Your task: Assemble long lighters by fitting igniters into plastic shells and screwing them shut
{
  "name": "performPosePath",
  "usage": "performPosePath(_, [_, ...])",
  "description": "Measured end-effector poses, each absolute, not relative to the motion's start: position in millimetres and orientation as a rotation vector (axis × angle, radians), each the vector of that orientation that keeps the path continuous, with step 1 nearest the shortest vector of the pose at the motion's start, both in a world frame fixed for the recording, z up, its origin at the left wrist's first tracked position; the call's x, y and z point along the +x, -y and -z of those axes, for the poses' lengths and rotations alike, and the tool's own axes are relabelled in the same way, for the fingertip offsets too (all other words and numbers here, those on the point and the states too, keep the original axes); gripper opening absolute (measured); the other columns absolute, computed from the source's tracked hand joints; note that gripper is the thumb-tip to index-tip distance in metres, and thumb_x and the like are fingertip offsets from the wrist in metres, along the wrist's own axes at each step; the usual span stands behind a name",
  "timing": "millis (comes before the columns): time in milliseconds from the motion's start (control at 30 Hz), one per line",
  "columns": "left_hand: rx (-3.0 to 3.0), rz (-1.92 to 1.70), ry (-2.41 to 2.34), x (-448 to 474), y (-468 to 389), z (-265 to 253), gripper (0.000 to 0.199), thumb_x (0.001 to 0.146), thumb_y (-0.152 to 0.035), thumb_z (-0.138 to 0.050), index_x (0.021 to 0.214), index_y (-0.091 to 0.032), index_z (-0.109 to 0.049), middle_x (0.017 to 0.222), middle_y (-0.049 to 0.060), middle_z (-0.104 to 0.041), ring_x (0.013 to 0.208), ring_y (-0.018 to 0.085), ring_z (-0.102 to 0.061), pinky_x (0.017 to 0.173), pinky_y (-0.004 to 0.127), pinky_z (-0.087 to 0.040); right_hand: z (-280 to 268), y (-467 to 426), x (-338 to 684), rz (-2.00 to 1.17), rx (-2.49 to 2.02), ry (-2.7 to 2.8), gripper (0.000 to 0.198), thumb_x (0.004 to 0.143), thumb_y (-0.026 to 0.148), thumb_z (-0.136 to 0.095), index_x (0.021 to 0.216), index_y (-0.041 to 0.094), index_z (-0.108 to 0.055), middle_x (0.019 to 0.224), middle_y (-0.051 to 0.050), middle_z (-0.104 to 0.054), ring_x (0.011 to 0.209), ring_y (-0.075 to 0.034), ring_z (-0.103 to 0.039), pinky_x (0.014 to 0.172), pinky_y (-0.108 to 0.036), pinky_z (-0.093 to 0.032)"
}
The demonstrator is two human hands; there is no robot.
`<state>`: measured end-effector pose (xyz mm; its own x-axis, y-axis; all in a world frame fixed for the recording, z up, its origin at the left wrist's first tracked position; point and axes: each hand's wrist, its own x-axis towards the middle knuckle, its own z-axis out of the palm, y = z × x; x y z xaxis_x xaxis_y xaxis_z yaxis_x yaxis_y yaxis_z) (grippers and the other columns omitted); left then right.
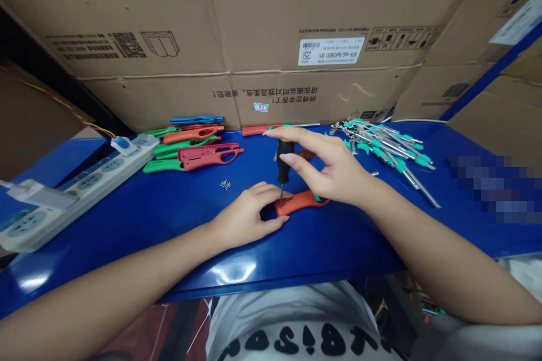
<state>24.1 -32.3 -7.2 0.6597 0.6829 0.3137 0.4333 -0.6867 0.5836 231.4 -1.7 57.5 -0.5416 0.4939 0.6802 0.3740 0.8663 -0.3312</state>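
An orange lighter handle (302,202) lies flat on the blue table in front of me. My left hand (254,210) grips its left end between thumb and fingers. In my right hand (328,163) a black-handled screwdriver (283,166) stands upright, the index finger over its top and the thumb along its side. The screwdriver tip meets the handle's left end; a screw under it is too small to make out. A bit of teal shows on the handle near its right end, partly behind my right hand. Small screws (225,184) lie in a little heap beyond my left hand.
Green, red, orange and blue handle shells (207,156) are piled at the back left. Metal lighter tubes with teal parts (387,146) lie heaped at the back right. One orange lighter (265,130) rests by the cardboard wall (169,90). A power strip (84,192) runs along the left.
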Motion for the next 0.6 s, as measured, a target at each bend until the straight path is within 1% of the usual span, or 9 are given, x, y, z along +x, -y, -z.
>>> performPosePath(100, [2.414,-0.720,-0.860,24.0,32.6,7.1,0.033,0.087,-0.019,-0.071,0.119,-0.019,-0.066,0.110,0.007,-0.072,0.103,0.023,-0.064,0.095,0.039,-0.051,-54.8,-0.5,233.9,0.103,-0.665,2.121,0.032,0.095,0.042,-0.064,0.117,0.018,-0.068,0.109,-0.007,-0.076,0.094,-0.020,-0.072,0.082,-0.029,-0.056])
performPosePath(167, [2.410,-0.722,-0.864,24.0,32.9,6.8,0.032,0.087,-0.019,-0.071,0.119,-0.019,-0.066,0.110,0.006,-0.072,0.103,0.023,-0.064,0.094,0.038,-0.051,-54.2,0.2,233.5,0.123,-0.665,2.123,0.030,0.098,0.040,-0.059,0.115,0.018,-0.068,0.106,-0.007,-0.077,0.092,-0.019,-0.072,0.082,-0.029,-0.056])
performPosePath(267, [2.398,-0.736,-0.868,24.1,33.2,6.6,0.031,0.086,-0.020,-0.071,0.117,-0.019,-0.066,0.109,0.006,-0.072,0.102,0.022,-0.064,0.093,0.037,-0.052,-55.7,2.4,230.4,-0.157,-0.636,2.174,0.032,0.105,0.026,-0.041,0.130,0.017,-0.059,0.120,-0.009,-0.071,0.094,-0.016,-0.070,0.085,-0.029,-0.055])
performPosePath(333, [2.399,-0.732,-0.870,24.0,33.0,6.8,0.032,0.086,-0.020,-0.071,0.118,-0.019,-0.066,0.108,0.006,-0.073,0.101,0.022,-0.065,0.092,0.038,-0.053,-56.4,3.2,228.7,-0.356,-0.612,2.185,0.035,0.105,0.023,-0.038,0.138,0.017,-0.051,0.125,-0.009,-0.069,0.089,-0.013,-0.070,0.077,-0.026,-0.056])
performPosePath(367, [2.402,-0.726,-0.871,23.9,32.9,7.0,0.033,0.086,-0.020,-0.070,0.119,-0.019,-0.065,0.108,0.006,-0.073,0.101,0.023,-0.065,0.092,0.038,-0.053,-56.4,3.3,228.6,-0.386,-0.611,2.183,0.035,0.105,0.025,-0.041,0.138,0.018,-0.051,0.124,-0.009,-0.068,0.085,-0.013,-0.070,0.071,-0.025,-0.056])
performPosePath(433, [2.400,-0.716,-0.875,23.7,32.7,7.5,0.034,0.087,-0.021,-0.070,0.121,-0.020,-0.065,0.111,0.007,-0.072,0.104,0.024,-0.065,0.094,0.040,-0.052,-55.7,3.2,229.5,-0.259,-0.638,2.172,0.033,0.101,0.035,-0.053,0.130,0.019,-0.058,0.118,-0.008,-0.070,0.082,-0.014,-0.069,0.066,-0.025,-0.054])
performPosePath(500, [2.389,-0.726,-0.875,23.5,32.7,8.0,0.036,0.087,-0.021,-0.070,0.122,-0.021,-0.065,0.116,0.008,-0.071,0.109,0.025,-0.064,0.098,0.042,-0.051,-55.0,3.7,231.0,-0.006,-0.648,2.154,0.036,0.093,0.046,-0.065,0.116,0.019,-0.065,0.105,-0.007,-0.073,0.080,-0.017,-0.069,0.067,-0.028,-0.053])
performPosePath(533, [2.388,-0.734,-0.872,23.4,32.7,8.2,0.036,0.087,-0.021,-0.070,0.122,-0.021,-0.065,0.117,0.008,-0.071,0.111,0.025,-0.064,0.099,0.043,-0.051,-55.0,4.5,231.4,0.088,-0.646,2.148,0.037,0.091,0.049,-0.067,0.112,0.018,-0.067,0.100,-0.007,-0.074,0.080,-0.018,-0.069,0.068,-0.029,-0.053])
performPosePath(600, [2.401,-0.745,-0.864,23.5,32.6,8.4,0.035,0.087,-0.021,-0.069,0.121,-0.021,-0.065,0.117,0.008,-0.071,0.109,0.025,-0.065,0.099,0.042,-0.051,-56.1,6.8,231.0,0.083,-0.623,2.162,0.032,0.097,0.044,-0.060,0.113,0.017,-0.066,0.102,-0.008,-0.075,0.083,-0.018,-0.070,0.073,-0.029,-0.053])
